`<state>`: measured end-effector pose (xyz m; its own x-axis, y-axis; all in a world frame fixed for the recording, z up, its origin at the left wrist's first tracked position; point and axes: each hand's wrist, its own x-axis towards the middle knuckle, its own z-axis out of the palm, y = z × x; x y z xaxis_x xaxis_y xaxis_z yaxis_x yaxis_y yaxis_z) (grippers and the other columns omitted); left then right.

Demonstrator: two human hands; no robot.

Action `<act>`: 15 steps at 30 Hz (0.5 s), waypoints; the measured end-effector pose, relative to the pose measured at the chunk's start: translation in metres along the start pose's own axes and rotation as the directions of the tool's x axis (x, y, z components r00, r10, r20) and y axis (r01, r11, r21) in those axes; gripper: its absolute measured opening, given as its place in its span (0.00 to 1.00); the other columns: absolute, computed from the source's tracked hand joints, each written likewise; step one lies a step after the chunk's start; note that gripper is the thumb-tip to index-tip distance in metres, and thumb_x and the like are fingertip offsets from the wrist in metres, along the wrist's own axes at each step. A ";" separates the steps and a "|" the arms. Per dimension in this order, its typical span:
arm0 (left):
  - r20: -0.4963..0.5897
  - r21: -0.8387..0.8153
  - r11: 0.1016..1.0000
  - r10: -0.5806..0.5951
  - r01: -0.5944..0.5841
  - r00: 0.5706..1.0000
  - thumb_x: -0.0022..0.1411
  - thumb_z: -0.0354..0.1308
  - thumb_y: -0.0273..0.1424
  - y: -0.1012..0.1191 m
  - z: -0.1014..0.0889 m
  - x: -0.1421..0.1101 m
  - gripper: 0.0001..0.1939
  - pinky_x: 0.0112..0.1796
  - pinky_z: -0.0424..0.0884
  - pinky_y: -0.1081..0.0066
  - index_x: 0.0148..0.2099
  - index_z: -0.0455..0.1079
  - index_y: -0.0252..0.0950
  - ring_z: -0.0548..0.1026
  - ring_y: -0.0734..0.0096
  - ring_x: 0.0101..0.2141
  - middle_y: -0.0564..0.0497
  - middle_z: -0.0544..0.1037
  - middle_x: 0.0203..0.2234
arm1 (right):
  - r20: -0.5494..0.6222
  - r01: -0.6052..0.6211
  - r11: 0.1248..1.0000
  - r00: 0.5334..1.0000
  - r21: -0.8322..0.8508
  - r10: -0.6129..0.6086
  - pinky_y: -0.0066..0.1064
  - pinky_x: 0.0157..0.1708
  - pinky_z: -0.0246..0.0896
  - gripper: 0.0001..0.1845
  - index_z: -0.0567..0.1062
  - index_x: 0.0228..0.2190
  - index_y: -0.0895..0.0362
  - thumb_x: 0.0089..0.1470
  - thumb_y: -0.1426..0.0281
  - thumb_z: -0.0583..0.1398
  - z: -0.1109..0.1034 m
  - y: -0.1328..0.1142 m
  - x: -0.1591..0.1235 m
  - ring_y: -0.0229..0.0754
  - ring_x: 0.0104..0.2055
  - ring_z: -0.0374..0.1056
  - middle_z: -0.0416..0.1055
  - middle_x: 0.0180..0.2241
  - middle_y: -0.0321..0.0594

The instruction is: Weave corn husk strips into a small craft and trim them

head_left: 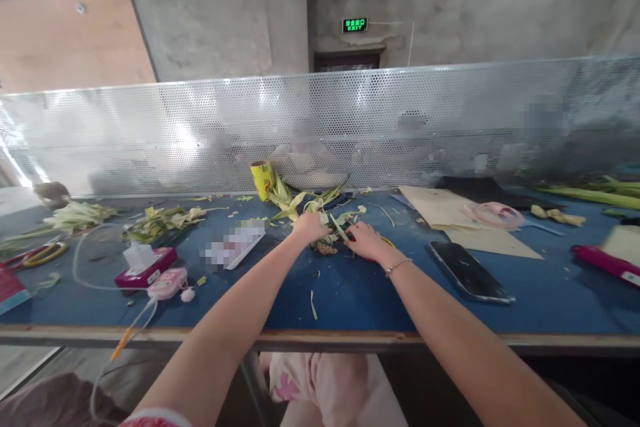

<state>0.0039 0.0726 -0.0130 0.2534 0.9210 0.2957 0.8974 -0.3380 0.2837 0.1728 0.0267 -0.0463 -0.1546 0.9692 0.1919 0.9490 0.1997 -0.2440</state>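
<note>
The person's left hand (311, 227) was closed on the pale green, strappy leaves (300, 203), which lay in a loose heap at the middle of the blue-topped counter (357, 310). The right hand (366, 241), a thin bracelet (399, 267) at its wrist, curled beside the same heap around what looked like a red and yellow handle (371, 257), mostly hidden under the palm. A small, crumbly brown clump (325, 249) sat between the hands. Just behind the leaves stood a yellow printed cylinder (262, 181). To the left lay a white, partly blurred tray-like item (246, 245), a magenta power block (163, 259) and a pink rounded case (168, 283); to the right, a black phone (470, 271) and a flat tan sheet (465, 223). Across the back ran a perforated metal screen (280, 113), with a green exit sign (355, 25) above it on the concrete wall (475, 7).
</note>
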 end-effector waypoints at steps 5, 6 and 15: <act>0.014 0.010 0.999 -0.033 0.032 0.999 0.51 0.55 0.23 -0.011 -0.001 -0.003 0.08 0.43 0.68 0.65 0.35 0.73 0.33 0.74 0.60 0.41 0.42 0.76 0.36 | -0.013 -0.067 0.998 0.998 -0.009 0.067 0.48 0.50 0.53 0.18 0.71 0.45 0.56 0.55 0.62 0.53 0.000 0.011 -0.001 0.58 0.55 0.57 0.62 0.50 0.52; 0.000 -0.016 0.999 -0.034 0.034 0.999 0.51 0.54 0.23 -0.013 -0.004 -0.003 0.08 0.43 0.68 0.66 0.34 0.72 0.34 0.74 0.61 0.41 0.43 0.77 0.35 | -0.020 -0.078 0.997 0.997 0.003 0.078 0.49 0.50 0.53 0.19 0.72 0.44 0.57 0.56 0.61 0.53 0.002 0.013 -0.001 0.58 0.55 0.57 0.62 0.50 0.53; -0.138 -0.878 0.478 -0.254 0.000 0.957 0.49 0.59 0.24 -0.014 -0.005 0.006 0.04 0.27 0.67 0.75 0.31 0.69 0.34 0.68 0.78 0.23 0.52 0.72 0.24 | -0.227 0.005 0.760 0.956 0.650 0.188 0.36 0.45 0.59 0.17 0.72 0.36 0.58 0.53 0.58 0.54 -0.019 -0.015 0.021 0.45 0.44 0.67 0.71 0.40 0.47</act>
<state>-0.0091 0.0823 -0.0105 -0.0349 0.9409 0.3369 0.1119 -0.3313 0.9369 0.1605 0.0418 -0.0208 0.0927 0.9307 0.3538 0.5418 0.2509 -0.8022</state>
